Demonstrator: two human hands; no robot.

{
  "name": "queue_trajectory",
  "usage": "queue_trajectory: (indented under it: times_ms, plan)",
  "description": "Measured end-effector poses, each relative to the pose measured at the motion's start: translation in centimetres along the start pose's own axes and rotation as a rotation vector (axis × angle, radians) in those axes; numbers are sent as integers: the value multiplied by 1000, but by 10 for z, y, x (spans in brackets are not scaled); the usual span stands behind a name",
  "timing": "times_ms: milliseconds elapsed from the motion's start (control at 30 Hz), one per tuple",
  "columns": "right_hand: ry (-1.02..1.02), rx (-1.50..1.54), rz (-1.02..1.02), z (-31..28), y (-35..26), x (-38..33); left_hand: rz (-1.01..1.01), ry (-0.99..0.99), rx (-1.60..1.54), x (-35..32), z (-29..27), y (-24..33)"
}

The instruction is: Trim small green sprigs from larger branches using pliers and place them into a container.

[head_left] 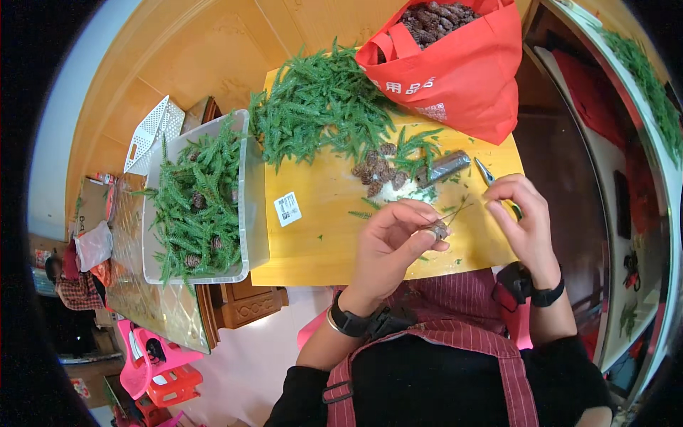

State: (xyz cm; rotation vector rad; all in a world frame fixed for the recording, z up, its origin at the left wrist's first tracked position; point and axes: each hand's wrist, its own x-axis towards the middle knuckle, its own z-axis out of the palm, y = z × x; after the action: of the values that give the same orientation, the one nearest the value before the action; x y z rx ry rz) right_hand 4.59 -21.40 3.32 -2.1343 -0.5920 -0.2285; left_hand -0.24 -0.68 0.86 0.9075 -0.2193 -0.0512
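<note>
My left hand (pixel 402 238) is closed around a small brown pine cone (pixel 439 229), held by thumb and fingers above the table's near edge. Thin dark wires (pixel 455 212) stick out from the cone toward my right hand. Close by on the right, my right hand (pixel 524 220) is curled with its fingertips drawn together; whatever they pinch is too small to make out. Pliers (pixel 484 171) with a green handle lie partly hidden under that hand. Beyond my hands are several loose pine cones (pixel 375 171), a dark cylindrical bundle (pixel 447 166) and a green sprig (pixel 418 148).
A heap of green artificial sprigs (pixel 320 107) covers the back of the yellow table (pixel 306 245). A red bag (pixel 455 85) full of pine cones stands back right. At left, a clear plastic bin (pixel 245 206) holds sprigs and cones. A white label (pixel 287 208) lies near it.
</note>
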Motion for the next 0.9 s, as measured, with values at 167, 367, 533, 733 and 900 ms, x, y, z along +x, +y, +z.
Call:
queue_trajectory:
  times_ms: [167, 367, 533, 733, 900]
  plan:
    - [-5, 168, -159, 16, -42, 5, 36, -19, 40, 1, 1, -2]
    - [42, 161, -200, 24, -50, 5, 70, -23, 125, 1, 1, 1]
    - [67, 108, -191, 25, -52, 5, 145, -86, 221, 1, -2, -4]
    - [-56, 37, -169, 11, -54, 21, 38, -51, 112, 1, 2, -2]
    - [-251, 228, -133, 11, -41, 31, -54, -17, 11, -1, 4, 0]
